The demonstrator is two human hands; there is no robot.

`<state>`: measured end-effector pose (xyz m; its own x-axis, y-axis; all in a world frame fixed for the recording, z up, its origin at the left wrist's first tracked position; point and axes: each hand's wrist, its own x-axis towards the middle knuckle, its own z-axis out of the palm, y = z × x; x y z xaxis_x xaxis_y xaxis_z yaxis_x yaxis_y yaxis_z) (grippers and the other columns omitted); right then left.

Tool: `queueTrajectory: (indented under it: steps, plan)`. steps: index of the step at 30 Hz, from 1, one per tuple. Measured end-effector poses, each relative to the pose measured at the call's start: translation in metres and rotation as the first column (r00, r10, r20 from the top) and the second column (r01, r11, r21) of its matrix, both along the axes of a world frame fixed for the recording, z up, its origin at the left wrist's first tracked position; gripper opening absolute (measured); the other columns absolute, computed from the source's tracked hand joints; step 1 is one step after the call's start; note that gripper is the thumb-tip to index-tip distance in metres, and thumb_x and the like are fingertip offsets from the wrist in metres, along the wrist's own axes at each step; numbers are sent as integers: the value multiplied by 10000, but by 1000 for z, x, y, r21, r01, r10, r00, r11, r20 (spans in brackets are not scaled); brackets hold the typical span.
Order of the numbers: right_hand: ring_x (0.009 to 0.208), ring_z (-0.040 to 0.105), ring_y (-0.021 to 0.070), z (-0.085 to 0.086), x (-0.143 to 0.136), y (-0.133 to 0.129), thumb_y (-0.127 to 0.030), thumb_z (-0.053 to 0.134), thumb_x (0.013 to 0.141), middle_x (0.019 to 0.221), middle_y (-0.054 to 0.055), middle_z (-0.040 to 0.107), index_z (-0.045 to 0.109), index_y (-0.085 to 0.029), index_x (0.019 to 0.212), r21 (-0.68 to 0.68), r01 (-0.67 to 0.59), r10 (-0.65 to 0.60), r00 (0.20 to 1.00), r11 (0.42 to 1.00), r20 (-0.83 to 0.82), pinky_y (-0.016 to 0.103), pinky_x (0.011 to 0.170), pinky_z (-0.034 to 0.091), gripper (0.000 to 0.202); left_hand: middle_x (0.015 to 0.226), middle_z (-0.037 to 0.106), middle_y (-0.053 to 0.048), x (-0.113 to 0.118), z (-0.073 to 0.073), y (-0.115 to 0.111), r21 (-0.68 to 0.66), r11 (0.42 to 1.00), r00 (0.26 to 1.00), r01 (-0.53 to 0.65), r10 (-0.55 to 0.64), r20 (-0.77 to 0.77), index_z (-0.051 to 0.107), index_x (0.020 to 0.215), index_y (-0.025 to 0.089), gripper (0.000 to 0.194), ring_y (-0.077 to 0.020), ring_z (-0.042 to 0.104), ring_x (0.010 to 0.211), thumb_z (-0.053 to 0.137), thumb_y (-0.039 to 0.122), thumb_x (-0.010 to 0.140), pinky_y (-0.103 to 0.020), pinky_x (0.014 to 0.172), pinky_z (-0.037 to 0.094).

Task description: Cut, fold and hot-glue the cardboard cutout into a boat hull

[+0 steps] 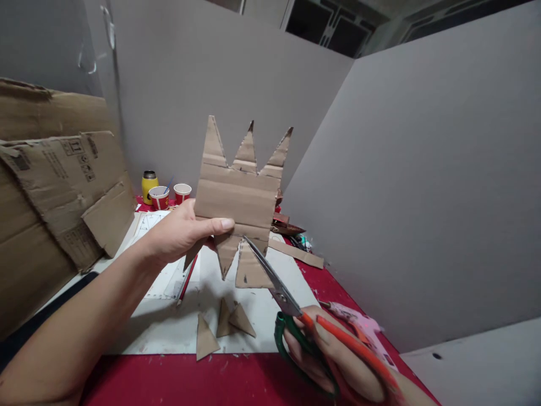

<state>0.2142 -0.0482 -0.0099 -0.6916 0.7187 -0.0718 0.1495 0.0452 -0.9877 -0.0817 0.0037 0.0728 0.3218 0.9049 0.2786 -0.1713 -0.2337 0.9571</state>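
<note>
Cardboard cutout (239,197) with spiked edges is upright above the worktop (236,378), pinched at its left edge by your left hand (181,231). Your right hand (333,361) is closed through the scissors (291,307) handles, blades parted at the lower edge. Triangular offcuts (224,330) lie below.

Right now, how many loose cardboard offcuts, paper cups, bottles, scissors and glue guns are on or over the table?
Small triangular brown cardboard offcuts: 3
Red-and-white paper cups: 2
Yellow bottle with black cap: 1
Orange-and-green-handled scissors: 1
Pink glue gun: 1
Total: 8
</note>
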Motion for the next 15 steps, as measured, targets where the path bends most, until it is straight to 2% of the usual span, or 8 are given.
queueTrajectory:
  steps: [5,12,15]
  plan:
    - [386,343,75,11,-2,-2,-660,381,919,519,-36,428,546,-157,757,-41,-30,31,999,999,16,205,360,282,554,754,655,-13,-3,0,2,-15,999,999,32,-32,-12,677,912,162,276,-133,581,641,789,321,716,-243,580,460]
    - [341,309,69,29,-3,-4,-690,340,916,395,-40,360,425,-201,551,130,-84,65,988,988,139,220,350,220,616,661,603,2,-1,2,-2,-21,999,999,31,-32,-20,663,837,155,237,-136,555,609,791,300,700,-260,577,435]
    - [359,320,69,31,-1,-6,-649,380,929,380,-38,353,397,-201,526,131,-94,74,985,987,154,223,372,232,602,704,645,-20,0,4,-5,-29,998,999,48,-48,-7,679,883,150,244,-160,604,668,788,273,704,-270,609,464]
